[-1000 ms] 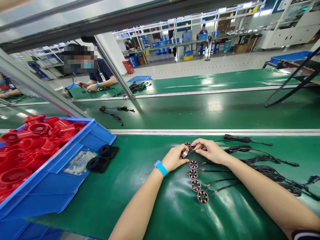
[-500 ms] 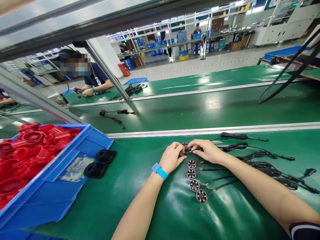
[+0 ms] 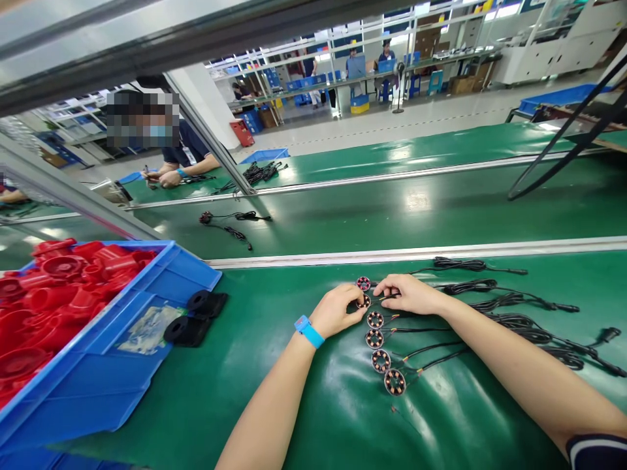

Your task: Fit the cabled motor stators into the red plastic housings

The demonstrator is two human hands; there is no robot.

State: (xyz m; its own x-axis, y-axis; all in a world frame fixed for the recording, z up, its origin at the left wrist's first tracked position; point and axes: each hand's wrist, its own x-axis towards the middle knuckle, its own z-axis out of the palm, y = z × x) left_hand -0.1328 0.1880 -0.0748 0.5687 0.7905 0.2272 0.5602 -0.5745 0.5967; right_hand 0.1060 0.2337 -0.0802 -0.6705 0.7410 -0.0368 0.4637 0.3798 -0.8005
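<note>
Several small round copper-wound stators [image 3: 375, 339] lie in a row on the green mat [image 3: 304, 405], each with black leads running right to coiled cables [image 3: 519, 326]. My left hand [image 3: 337, 310], with a blue wristband, curls its fingers on one stator [image 3: 363, 302] in the row. My right hand [image 3: 409, 294] pinches the wires just right of that same stator. Another stator [image 3: 363, 283] lies just beyond my fingers.
A blue bin [image 3: 112, 352] of red plastic housings [image 3: 53, 281] stands at the left, with two black round parts [image 3: 196, 316] beside it. Beyond a metal rail [image 3: 416, 252] runs a green conveyor [image 3: 392, 209] carrying a cable bundle [image 3: 230, 222]. A co-worker [image 3: 171, 156] sits across.
The stator that my hands held up near the far end of the row now rests flat on the mat in line with the others. My hands have dropped slightly with it.
</note>
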